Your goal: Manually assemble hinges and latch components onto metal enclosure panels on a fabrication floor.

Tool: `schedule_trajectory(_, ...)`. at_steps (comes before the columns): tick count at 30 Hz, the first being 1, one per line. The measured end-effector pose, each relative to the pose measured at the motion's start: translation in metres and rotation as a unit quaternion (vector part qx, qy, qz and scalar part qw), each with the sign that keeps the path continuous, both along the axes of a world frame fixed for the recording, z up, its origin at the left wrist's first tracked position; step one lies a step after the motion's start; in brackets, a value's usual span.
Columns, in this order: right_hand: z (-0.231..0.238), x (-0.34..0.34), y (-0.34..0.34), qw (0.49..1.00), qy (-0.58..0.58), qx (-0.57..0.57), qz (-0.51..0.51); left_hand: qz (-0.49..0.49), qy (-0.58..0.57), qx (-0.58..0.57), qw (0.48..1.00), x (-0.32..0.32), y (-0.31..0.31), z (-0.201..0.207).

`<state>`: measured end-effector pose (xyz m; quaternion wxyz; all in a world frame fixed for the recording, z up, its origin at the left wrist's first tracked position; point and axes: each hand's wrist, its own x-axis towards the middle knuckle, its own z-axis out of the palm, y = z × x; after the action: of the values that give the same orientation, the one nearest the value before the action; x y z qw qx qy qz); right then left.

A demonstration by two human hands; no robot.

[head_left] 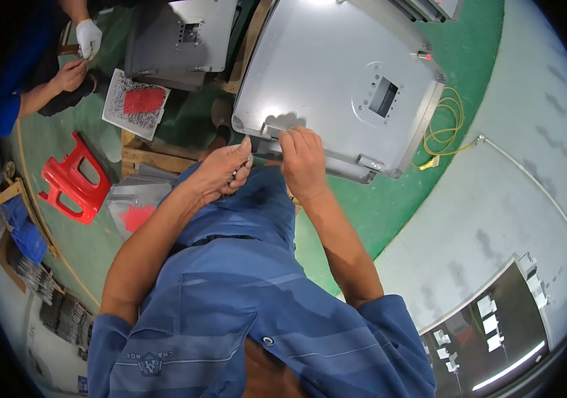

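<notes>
A large grey metal panel (323, 79) with a rectangular cutout lies in front of me, its near edge facing my body. My left hand (223, 172) is curled closed just off the panel's near left corner, with small dark shiny metal pieces showing among its fingers; their kind is too small to tell. My right hand (304, 159) is pinched at the near edge, next to a small metal bracket (271, 131) fixed there. Whatever its fingertips grip is hidden. Another bracket (369, 162) sits farther right along the same edge.
Left of the panel, a white bin (114, 109) holds small parts and a red piece. A red plastic stool (74, 176) stands on the green floor. Another grey panel (157, 40) lies behind. At far left, a co-worker's gloved hand (88, 38) shows. A yellow hose (459, 119) lies right.
</notes>
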<state>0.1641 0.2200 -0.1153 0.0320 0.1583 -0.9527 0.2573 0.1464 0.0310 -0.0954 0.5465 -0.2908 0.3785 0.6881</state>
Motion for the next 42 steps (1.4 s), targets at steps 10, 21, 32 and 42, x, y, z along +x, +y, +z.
schedule_trajectory(10, -0.002, 0.008, 0.009, 0.992, -0.024, -0.073, -0.097, 0.007, 0.011, -0.012, 1.0, 0.002, 0.002, 0.008)
schedule_trajectory(21, -0.003, -0.001, -0.003, 0.997, -0.023, 0.034, -0.068, -0.001, -0.004, -0.008, 1.0, -0.001, 0.002, 0.004)
schedule_trajectory(32, -0.032, 0.011, -0.042, 0.983, -0.132, 0.105, -0.067, -0.099, 0.082, 0.099, 0.987, 0.003, -0.01, 0.013)
schedule_trajectory(42, -0.005, 0.016, 0.112, 0.912, -0.18, -0.039, -0.368, -0.011, 0.247, -0.268, 0.931, -0.052, -0.06, 0.007)
